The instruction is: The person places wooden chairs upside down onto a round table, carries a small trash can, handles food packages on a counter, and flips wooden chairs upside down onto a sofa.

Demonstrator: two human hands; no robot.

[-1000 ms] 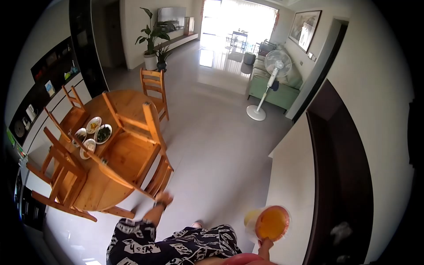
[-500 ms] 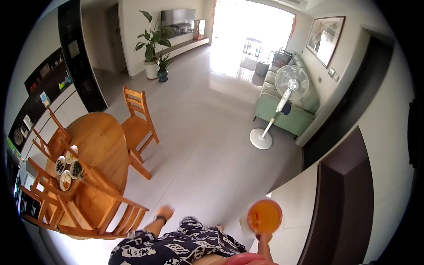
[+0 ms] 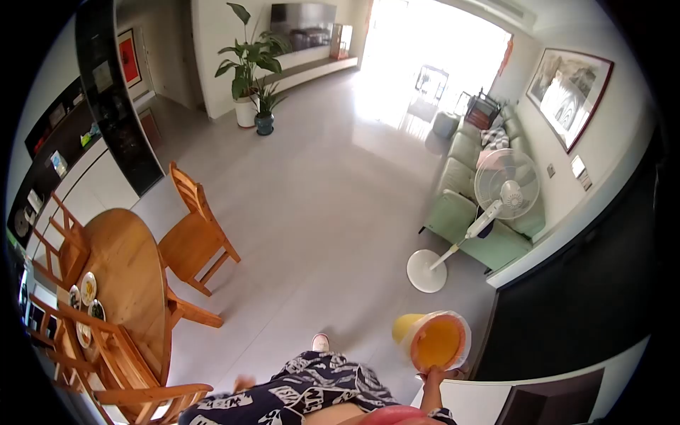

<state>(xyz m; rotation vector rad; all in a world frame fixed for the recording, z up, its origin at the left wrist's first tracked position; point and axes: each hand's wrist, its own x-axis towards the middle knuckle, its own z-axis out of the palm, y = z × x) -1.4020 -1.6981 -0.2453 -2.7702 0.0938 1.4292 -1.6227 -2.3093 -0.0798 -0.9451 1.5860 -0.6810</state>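
Room (image 3: 304, 184): fan (image 3: 507, 191) now closer, my 1 o'clock. Right hand (image 3: 433, 375) grips bin (image 3: 435, 343) rim; left hand (image 3: 244, 383) blurred, openness unclear.

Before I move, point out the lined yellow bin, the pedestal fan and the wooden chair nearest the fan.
Yellow bin (image 3: 437, 341): head view, on its inside.
Pedestal fan (image 3: 489, 215): head view, on the thick white upper part of its pole.
Wooden chair (image 3: 193, 246): head view, on its seat.
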